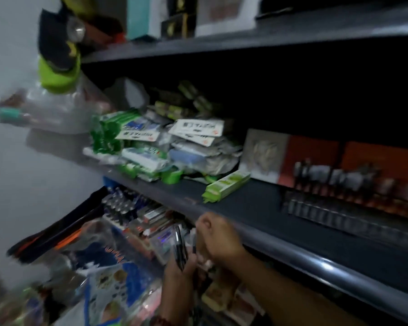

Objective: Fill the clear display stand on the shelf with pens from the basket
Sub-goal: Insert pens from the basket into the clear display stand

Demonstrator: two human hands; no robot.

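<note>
Our left hand (180,267) has its fingers clamped round a bunch of dark pens (179,245), tips up, just below the front edge of the shelf (245,203). Our right hand (219,238) sits just beside the bunch with its fingers curled. The blur keeps us from telling whether they pinch a pen or nothing. The clear stand (327,209) is on the shelf, well to the right of both hands. Its back row (335,177) seems partly filled and the front tiers look bare. We cannot make out the basket.

We judge we are between picking up and loading. The risks:

- The bunch is held loosely at its lower end. If we draw one pen out, others could slip and drop among the packets (118,267) below.
- The reach to the stand runs up over the shelf lip. A pen tip could catch the edge there.
- The green box (226,185) lies near that path and could be knocked off.
- The stand is light plastic, we judge. If we push a pen in at a slant it could slide back or tip its back row.
</note>
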